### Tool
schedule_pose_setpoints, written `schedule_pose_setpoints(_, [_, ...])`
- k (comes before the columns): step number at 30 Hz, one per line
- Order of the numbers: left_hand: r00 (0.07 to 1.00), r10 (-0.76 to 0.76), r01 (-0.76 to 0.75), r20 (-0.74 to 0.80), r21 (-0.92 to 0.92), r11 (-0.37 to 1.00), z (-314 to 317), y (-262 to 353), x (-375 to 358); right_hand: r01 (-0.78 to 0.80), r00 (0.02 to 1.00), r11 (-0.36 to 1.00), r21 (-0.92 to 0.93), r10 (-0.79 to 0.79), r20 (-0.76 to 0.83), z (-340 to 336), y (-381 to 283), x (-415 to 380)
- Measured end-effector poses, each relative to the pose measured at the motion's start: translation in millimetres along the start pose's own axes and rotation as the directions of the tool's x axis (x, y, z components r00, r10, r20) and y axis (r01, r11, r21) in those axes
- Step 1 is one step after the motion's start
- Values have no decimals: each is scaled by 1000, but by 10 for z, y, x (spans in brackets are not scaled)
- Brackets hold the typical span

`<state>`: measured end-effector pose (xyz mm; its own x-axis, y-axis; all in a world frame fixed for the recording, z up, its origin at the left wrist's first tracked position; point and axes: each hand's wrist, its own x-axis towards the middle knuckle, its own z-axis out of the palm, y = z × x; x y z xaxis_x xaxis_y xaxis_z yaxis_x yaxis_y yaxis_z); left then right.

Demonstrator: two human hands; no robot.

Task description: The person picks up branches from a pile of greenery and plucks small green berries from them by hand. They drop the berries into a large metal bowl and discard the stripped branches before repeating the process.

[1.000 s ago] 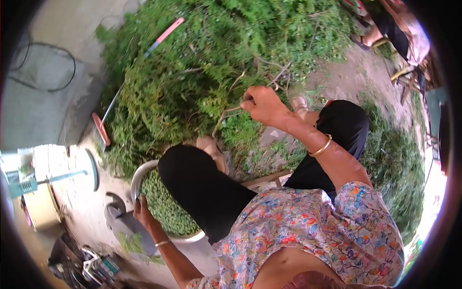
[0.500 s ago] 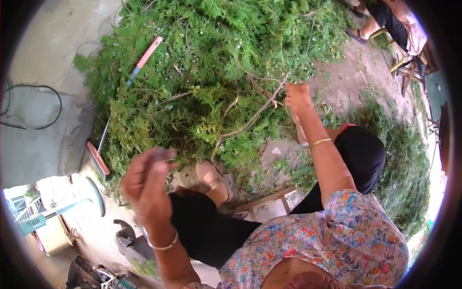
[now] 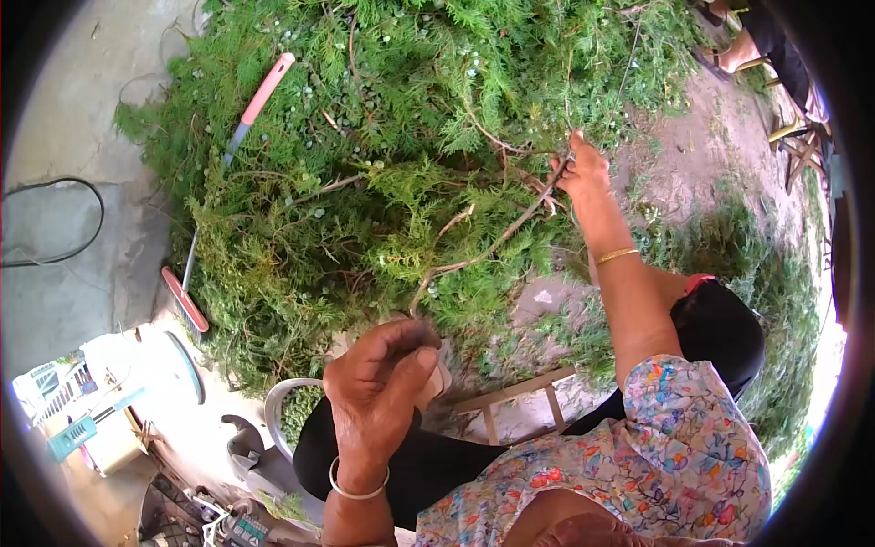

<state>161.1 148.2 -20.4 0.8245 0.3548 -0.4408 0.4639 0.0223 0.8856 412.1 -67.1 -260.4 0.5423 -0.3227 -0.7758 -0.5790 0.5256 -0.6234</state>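
My right hand (image 3: 586, 173), with a gold bangle at the wrist, is closed around the upper end of a thin bare branch (image 3: 497, 242). That branch curves down and left across a large heap of green conifer cuttings (image 3: 383, 191). My left hand (image 3: 378, 383), wearing a white bangle, is raised in front of my knee near the branch's lower end. Its fingers are curled in toward the thumb, and what they hold, if anything, is hidden. Behind this hand shows part of the white rim of a container (image 3: 276, 406) with green bits inside.
A broom (image 3: 185, 299) with a pink-tipped handle leans on the heap's left side. A low wooden frame (image 3: 519, 397) lies between my legs. Another person's leg (image 3: 734, 55) shows at the top right. A black cable (image 3: 96, 219) loops at the left.
My left hand has come right and down, toward the branch's lower end. My right hand has shifted slightly right and up, still on the branch. The container's rim has come into view.
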Motion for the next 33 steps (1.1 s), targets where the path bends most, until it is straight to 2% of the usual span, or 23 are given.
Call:
schedule_pose_setpoints(3, [1000,14,-15,19,48,999,11,-19,12,-27,997,1000,16,28,-75,8,18,-2])
schedule_pose_setpoints(6, [999,13,-15,43,44,999,58,14,-11,18,999,998,59,-16,-40,-3,-45,-248])
schedule_pose_setpoints(9, [990,125,-130,63,80,988,81,50,-65,96,995,991,96,-96,2,29,-185,-558])
schedule_pose_setpoints(11, [949,294,-311,116,169,935,59,33,-94,85,985,995,52,-92,143,56,-325,-778])
schedule_pose_setpoints(12, [943,316,-330,106,163,930,35,20,-88,161,969,986,33,-165,186,89,-410,-1017])
schedule_pose_setpoints(14, [795,599,-605,92,180,775,-32,61,-53,183,955,983,19,-182,236,128,-580,-1381])
schedule_pose_setpoints(15, [779,622,-625,80,175,761,-51,198,-92,189,946,982,-6,-181,268,143,-651,-1527])
schedule_pose_setpoints(17, [712,702,-702,25,36,711,-99,540,-234,217,924,976,-2,-205,324,155,-729,-1747])
schedule_pose_setpoints(18, [655,755,-755,-15,-24,655,-108,636,-261,193,902,981,-10,-173,395,149,-752,-1822])
schedule_pose_setpoints(19, [647,762,-763,-27,-27,646,-121,762,-314,167,876,986,-23,-138,463,140,-769,-1922])
schedule_pose_setpoints(20, [615,788,-784,29,127,608,-139,909,-375,191,855,976,-101,-115,506,110,-795,-2044])
schedule_pose_setpoints(21, [589,803,-788,89,280,548,-160,1029,-391,197,847,975,-101,-117,519,103,-806,-2087])
schedule_pose_setpoints(23, [558,822,-802,114,330,498,-129,1018,-195,174,732,976,-133,-37,680,75,-798,-2129])
schedule_pose_setpoints(25, [674,717,-680,178,530,507,-60,829,57,182,693,976,-118,-42,719,45,-792,-2325])
schedule_pose_setpoints(27, [756,619,-617,213,548,565,22,457,252,184,689,980,-75,-74,721,43,-742,-2393])
schedule_pose_setpoints(28, [758,616,-613,213,553,564,34,303,288,139,698,989,-41,-69,713,48,-730,-2466])
schedule_pose_setpoints(29, [877,445,-481,182,336,810,45,154,303,133,699,990,-44,-62,712,67,-703,-2406])
schedule_pose_setpoints(30, [948,243,-266,204,92,960,56,61,302,94,659,995,-19,-48,750,87,-661,-2305])
schedule_pose_setpoints(31, [952,227,-250,207,93,964,65,76,276,52,620,999,2,-34,784,99,-660,-2473])
schedule_pose_setpoints(32, [938,314,-312,145,-38,949,60,131,245,37,657,997,-73,31,753,88,-687,-2684])
schedule_pose_setpoints(33, [916,395,-380,70,-162,911,59,236,204,29,661,997,-74,37,749,89,-657,-2608])
